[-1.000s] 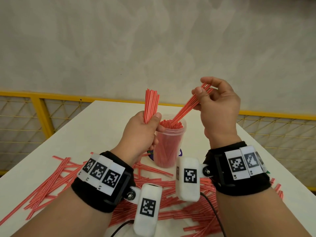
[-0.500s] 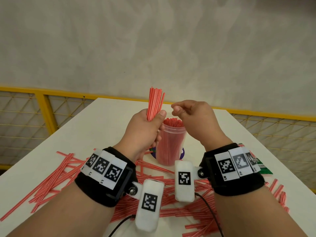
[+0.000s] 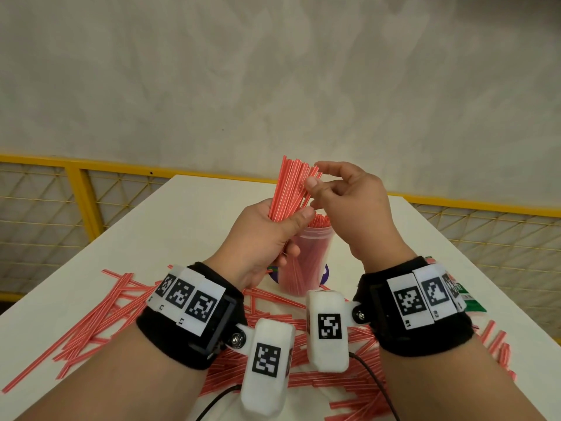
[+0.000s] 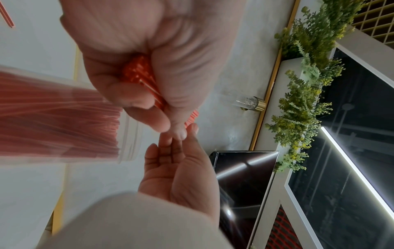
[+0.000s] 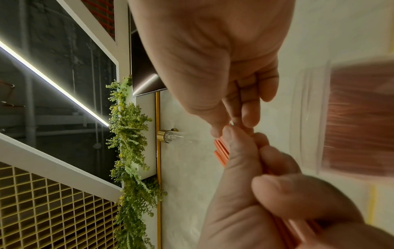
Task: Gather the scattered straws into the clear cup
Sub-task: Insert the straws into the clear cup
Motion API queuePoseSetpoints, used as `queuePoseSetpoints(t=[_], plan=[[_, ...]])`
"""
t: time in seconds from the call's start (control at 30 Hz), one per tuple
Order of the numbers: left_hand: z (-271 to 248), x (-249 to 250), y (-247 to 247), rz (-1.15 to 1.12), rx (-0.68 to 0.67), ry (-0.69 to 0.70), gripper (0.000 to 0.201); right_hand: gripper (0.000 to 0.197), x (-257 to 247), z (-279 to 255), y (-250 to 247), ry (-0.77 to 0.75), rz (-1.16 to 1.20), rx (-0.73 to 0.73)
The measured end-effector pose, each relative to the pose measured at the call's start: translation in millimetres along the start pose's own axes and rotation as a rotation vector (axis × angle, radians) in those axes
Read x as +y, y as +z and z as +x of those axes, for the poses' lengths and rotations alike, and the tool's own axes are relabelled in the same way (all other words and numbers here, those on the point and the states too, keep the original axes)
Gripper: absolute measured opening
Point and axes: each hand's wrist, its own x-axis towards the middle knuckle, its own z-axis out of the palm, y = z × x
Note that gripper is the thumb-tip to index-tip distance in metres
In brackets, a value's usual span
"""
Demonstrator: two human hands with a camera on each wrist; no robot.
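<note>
Left hand: our left hand (image 3: 267, 235) has its fingers and thumb wrapped round a bundle of red-and-white straws (image 3: 290, 189), holding it up above the table with the top ends fanning out a bit.

Bundle: it leans slightly to the right, and its lower end disappears into our palm; from the left wrist view we can see the cut ends poking out of the fist (image 4: 138, 70).

Right hand: our right hand (image 3: 349, 202) is up at the top of that same bundle, thumb and forefinger closing in on a few straw tips. From the right wrist view the fingertips (image 5: 247, 121) look like they're pinching the ends, tbh it's a tight, blurry spot so we can't count how many.

Clear cup: the clear cup (image 3: 306, 262) stands upright on the white table (image 3: 188, 214), just below and behind both hands, already packed with straws standing on end.

Loose straws: loads of scattered straws (image 3: 100, 314) lie flat on the table near us, a long heap on the left and more spread under our wrists and off to the right.

Other stuff: a green packet (image 3: 472, 302) peeks out past our right wristband, and a yellow railing (image 3: 82, 189) runs behind the table.
</note>
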Motion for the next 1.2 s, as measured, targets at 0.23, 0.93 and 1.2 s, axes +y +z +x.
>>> queuePoseSetpoints(t=[0.23,0.93,1.2], plan=[[-2.0,-0.2,2.1,0.000,-0.029,0.023,0.030,0.025,-0.5,-2.0,-0.7,0.064,0.181,-0.005],[-1.8,3.9,3.1,-0.015,0.033,-0.002,0.022,0.024,-2.1,-2.8,-0.9,0.120,0.376,0.015],[-2.7,4.2,3.0,0.072,0.065,0.070,0.017,0.028,-5.5,-4.4,-2.4,0.092,0.323,-0.037]])
